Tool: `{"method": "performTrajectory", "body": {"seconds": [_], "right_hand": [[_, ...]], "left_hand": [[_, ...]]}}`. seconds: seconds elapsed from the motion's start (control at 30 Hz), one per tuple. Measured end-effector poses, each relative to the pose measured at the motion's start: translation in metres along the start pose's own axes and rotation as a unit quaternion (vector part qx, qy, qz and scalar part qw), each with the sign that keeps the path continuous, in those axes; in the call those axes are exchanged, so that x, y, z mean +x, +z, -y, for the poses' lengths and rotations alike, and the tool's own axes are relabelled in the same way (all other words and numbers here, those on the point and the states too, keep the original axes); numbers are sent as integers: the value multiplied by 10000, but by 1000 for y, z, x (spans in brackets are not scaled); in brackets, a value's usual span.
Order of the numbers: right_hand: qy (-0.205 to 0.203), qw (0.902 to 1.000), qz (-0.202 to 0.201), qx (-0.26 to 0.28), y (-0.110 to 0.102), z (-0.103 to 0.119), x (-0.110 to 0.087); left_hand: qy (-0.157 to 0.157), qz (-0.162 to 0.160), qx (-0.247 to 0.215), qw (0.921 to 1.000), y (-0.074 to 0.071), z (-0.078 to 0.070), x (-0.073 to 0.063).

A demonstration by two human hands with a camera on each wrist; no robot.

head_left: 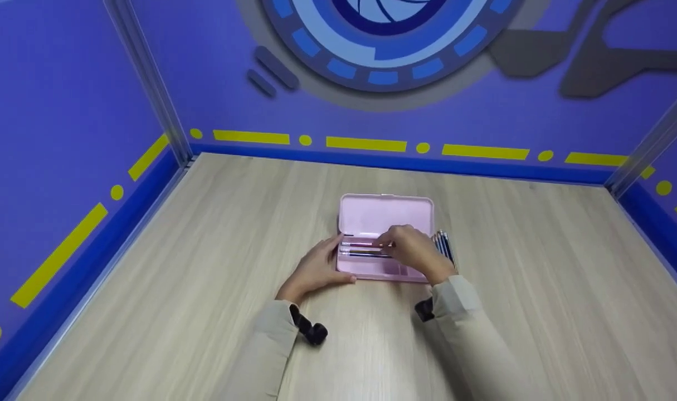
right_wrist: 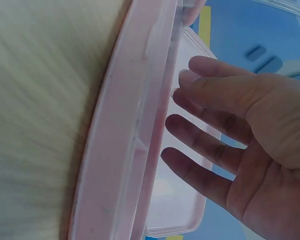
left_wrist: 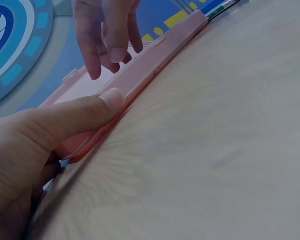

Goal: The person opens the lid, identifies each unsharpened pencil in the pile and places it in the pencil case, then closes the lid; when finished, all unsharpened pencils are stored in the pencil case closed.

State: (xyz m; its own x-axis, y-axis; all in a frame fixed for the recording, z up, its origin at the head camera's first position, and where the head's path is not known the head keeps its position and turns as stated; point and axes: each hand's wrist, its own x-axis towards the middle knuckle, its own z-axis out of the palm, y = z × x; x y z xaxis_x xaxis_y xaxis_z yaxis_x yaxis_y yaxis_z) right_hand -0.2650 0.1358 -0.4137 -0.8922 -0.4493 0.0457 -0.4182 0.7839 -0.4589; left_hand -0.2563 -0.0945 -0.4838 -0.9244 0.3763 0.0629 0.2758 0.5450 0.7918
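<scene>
Steady corner, light touch at the pink pencil case (head_left: pixel 385 214)

From here I see the case open on the table (head_left: pixel 232 250). The left hand (head_left: pixel 316 264) grips its near-left corner, thumb against its front. Over its tray the right hand (head_left: pixel 413 247) reaches, fingers loose and apparently holding nothing. Pencils (head_left: pixel 363 254) lie inside it; other pencils (head_left: pixel 443 245) sit just beside its right end. I'd keep that corner firm and handle each pencil lengthwise, gently

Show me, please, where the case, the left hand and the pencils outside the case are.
Case (head_left: pixel 385 216): head view, on the inside of its open lid.
Left hand (head_left: pixel 316 268): head view, on the back of the hand.
Pencils (head_left: pixel 443 246): head view, midway along their visible part.
</scene>
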Motion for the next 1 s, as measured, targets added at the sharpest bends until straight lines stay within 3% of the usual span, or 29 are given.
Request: {"method": "performTrajectory", "body": {"seconds": [0.2, 0.4, 0.63, 1.0], "right_hand": [[-86, 10000, 28, 11, -2, 1, -2], [-199, 9998, -24, 63, -12, -7, -9], [442, 9988, -100, 199, -27, -27, -28], [1020, 9931, -227, 525, -41, -69, -58]], "left_hand": [[-76, 55, 85, 9999, -1, -1, 0], [57, 53, 200, 9998, -5, -1, 6], [109, 102, 173, 9997, -4, -3, 8], [48, 87, 150, 9998, -2, 2, 2]]}}
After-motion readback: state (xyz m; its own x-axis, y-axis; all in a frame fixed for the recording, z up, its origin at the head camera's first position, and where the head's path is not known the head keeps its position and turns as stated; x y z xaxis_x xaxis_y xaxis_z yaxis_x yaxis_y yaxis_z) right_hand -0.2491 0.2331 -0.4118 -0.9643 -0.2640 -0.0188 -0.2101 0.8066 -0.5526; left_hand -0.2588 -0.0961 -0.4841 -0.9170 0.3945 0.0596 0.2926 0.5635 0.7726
